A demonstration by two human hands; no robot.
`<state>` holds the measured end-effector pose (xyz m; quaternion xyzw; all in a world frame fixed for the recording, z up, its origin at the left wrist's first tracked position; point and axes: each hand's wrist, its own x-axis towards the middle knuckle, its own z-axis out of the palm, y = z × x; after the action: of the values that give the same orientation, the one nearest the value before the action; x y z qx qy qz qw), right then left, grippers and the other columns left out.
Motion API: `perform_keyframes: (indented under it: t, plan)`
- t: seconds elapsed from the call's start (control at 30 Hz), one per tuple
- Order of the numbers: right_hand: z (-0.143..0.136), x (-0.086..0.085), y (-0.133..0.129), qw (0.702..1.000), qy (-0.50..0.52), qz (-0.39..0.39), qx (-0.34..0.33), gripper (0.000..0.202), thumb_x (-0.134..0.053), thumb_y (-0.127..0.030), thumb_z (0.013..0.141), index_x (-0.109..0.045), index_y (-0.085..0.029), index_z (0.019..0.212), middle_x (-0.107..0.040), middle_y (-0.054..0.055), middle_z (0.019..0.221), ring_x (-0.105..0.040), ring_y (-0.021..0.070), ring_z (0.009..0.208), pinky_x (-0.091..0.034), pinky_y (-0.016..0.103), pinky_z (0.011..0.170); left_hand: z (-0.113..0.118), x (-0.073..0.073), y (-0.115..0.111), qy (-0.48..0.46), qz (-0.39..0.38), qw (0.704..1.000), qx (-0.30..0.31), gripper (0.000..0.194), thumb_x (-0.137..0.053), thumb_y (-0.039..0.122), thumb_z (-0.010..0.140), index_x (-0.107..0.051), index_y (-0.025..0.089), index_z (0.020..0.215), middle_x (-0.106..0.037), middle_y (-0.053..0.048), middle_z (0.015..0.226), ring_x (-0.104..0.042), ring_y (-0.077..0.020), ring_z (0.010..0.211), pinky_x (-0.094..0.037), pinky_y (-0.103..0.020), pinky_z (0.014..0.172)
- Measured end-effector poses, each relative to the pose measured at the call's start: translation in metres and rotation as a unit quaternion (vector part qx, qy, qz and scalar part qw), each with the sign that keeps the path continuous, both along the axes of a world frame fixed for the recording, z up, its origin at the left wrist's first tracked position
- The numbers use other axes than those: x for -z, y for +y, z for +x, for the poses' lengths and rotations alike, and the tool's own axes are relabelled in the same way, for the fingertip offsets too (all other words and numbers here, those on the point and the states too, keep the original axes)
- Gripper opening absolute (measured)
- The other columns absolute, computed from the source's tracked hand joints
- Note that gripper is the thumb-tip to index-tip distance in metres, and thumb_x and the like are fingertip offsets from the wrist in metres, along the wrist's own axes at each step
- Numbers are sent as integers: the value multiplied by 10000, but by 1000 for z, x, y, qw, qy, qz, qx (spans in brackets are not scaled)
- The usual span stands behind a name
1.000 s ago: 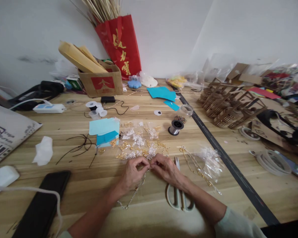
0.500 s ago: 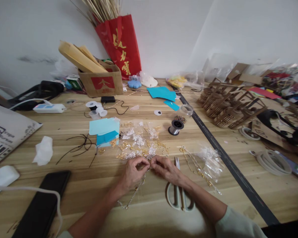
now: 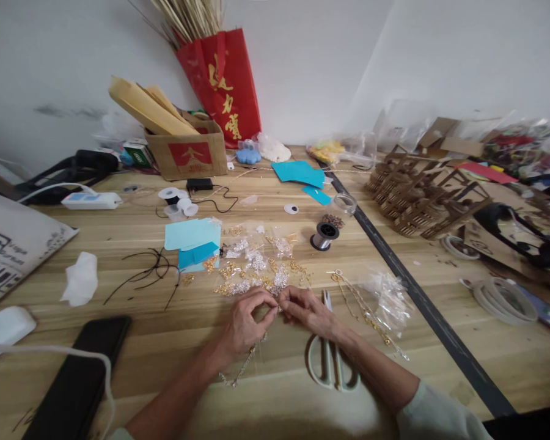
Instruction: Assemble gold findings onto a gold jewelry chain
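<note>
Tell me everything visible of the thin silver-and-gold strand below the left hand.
The thin, silvery strand with gold-coloured bits looks metallic. It emerges beneath the left hand, slants down, then bends back up toward the left forearm. Its upper end seems pinched between that hand and the right hand.

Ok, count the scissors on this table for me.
1. The scissors lie on the table, partly covered by the right forearm, handles toward the person and blades pointing away. Others could be hidden under the clutter.

One held chain [image 3: 242, 370], one jar [image 3: 343, 208]
</note>
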<state>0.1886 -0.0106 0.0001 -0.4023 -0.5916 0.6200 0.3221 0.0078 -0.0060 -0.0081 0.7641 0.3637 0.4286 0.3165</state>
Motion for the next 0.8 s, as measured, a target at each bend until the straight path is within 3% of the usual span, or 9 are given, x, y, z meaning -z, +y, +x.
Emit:
perform_keyframes:
  t: [0.17, 0.43, 0.8]
  plan:
    - [0, -1, 0, 1000, 1, -7, 4, 414, -563, -567, 822, -498, -162, 770, -455, -38, 635, -447, 88, 554, -372, 212, 525, 0, -3, -1, -12, 9, 1000, -12, 95, -571, 115, 782, -602, 167, 710, -621, -33, 688, -575, -156, 666, -466, -278, 629]
    - [-2, -1, -1, 1000, 1, 9, 2, 403, -552, -555, 835, -495, -163, 763, -453, -38, 625, -443, 91, 553, -371, 222, 540, 2, 4, 0, -3, 95, 995, 0, 96, -609, 103, 804, -625, 162, 730, -636, -38, 689, -583, -150, 671, -471, -261, 615]
    - [-3, 0, -1, 1000, 15, -10, 8, 410, -577, -559, 814, -503, -159, 765, -473, -33, 633, -462, 90, 550, -393, 221, 536, 1, 2, -1, 27, 57, 998, -4, 115, -586, 104, 818, -609, 163, 721, -627, -33, 707, -578, -151, 694, -462, -261, 641]
